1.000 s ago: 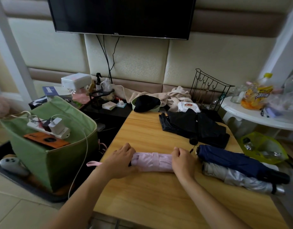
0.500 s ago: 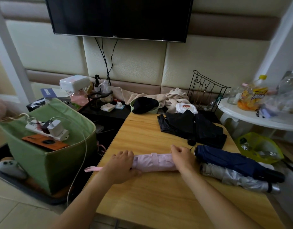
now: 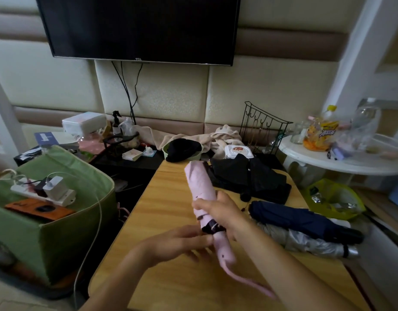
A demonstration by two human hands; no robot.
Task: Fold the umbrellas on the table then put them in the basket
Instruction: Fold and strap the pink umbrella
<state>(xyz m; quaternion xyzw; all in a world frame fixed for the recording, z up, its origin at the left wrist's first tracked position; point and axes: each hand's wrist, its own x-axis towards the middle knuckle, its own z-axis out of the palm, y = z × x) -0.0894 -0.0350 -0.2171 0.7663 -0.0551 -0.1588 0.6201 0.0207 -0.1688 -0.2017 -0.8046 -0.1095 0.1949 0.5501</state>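
A: Where is the pink umbrella (image 3: 200, 187) just now?

B: Lifted clear of the desk (image 3: 162, 198), rolled tight; the right hand (image 3: 225, 212) is wrapped round its lower canopy, just above the dark collar; the left hand (image 3: 182, 241) has its fingertips at the pale handle (image 3: 223, 248) just below that collar, though the blur leaves it unclear whether they pinch it or only touch it.

A: And how does it lie?

B: Long axis running away from the person, tip pointing up and toward the far edge of the desk, handle end nearest the body with the wrist strap (image 3: 249, 283) trailing down toward the near edge.

A: The basket?

B: The green fabric basket (image 3: 59, 232) stands off the left side of the desk, lower than the desktop; a power strip (image 3: 45, 194) and an orange case (image 3: 38, 208) already sit in it; so I judge the umbrella has to swing leftward, and the left hand is the nearer one to that side, though the right has the firm hold.

A: What of the others?

B: The navy umbrella (image 3: 301, 218) and the silver umbrella (image 3: 310, 241) lie side by side on the desk to the right, both rolled; the black umbrella (image 3: 249, 176) lies loose and unfolded at the far end; that one looks like the work remaining.
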